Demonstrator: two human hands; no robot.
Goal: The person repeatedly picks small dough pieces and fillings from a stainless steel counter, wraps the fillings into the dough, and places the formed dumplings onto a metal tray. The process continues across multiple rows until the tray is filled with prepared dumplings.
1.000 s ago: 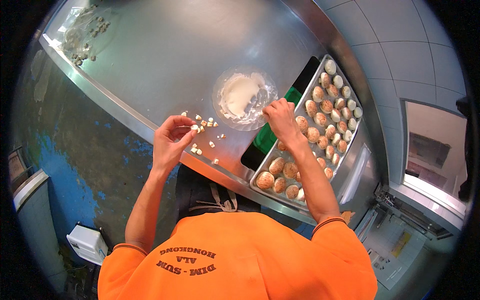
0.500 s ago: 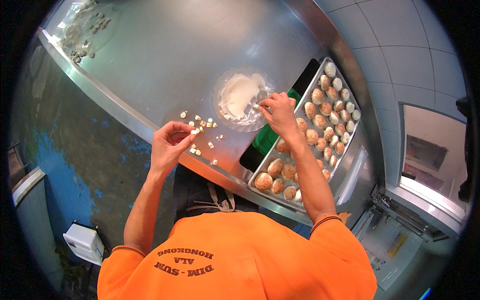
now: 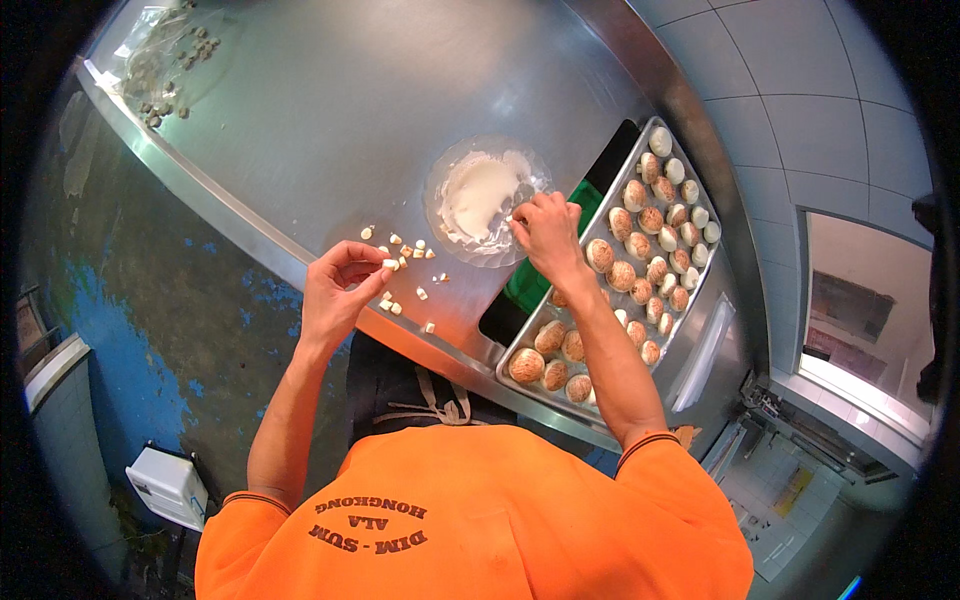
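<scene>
My left hand [image 3: 338,285] pinches a small white stub [image 3: 390,264] between thumb and fingertips, just above the steel table. Several loose cream-coloured stubs [image 3: 421,293], some browned at one end, lie scattered beside that hand. A clear fluted bowl [image 3: 437,180] stands farther right, holding a thick white paste [image 3: 478,195] that is smeared up its near side. At the bowl's right near rim, my right hand [image 3: 549,232] is closed with the fingertips together. A small pale stub [image 3: 509,220] shows at those fingertips, partly hidden by the fingers.
To the right, a metal tray [image 3: 651,128] carries rows of round white buns with brown-dusted, cracked tops [image 3: 622,275]; my right forearm covers some. Under its left side lies a green and black object [image 3: 530,280]. A clear bag with small brown pieces [image 3: 165,90] sits far left.
My right hand has shifted slightly nearer and to the left along the bowl's rim, its knuckles turning over the fingertips. The left hand stays nearly still, keeping its pinch.
</scene>
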